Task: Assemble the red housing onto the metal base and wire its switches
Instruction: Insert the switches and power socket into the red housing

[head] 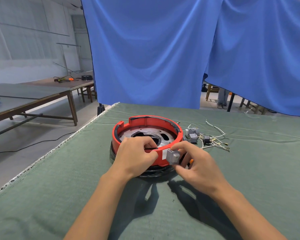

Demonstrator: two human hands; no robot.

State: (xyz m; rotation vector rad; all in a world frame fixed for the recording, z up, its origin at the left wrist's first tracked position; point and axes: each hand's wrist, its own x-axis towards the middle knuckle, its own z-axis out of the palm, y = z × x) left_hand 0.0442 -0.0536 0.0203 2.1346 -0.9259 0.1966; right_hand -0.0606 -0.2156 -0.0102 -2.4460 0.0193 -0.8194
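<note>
A red ring-shaped housing (178,134) sits on the round metal base (145,132), on a stack of black coils, on the green cloth. My left hand (135,156) grips the housing's near rim, fingers curled over the edge. My right hand (196,165) pinches a grey switch (173,155) against the housing's near outer wall, beside a white patch. More grey switches (191,134) and loose white wires (215,141) with terminals lie just right of the housing.
The green cloth table (59,196) has its left edge running diagonally toward the back. A blue curtain (154,49) hangs behind. Wooden tables (33,97) stand at the left with cables on them. A black cable crosses the floor.
</note>
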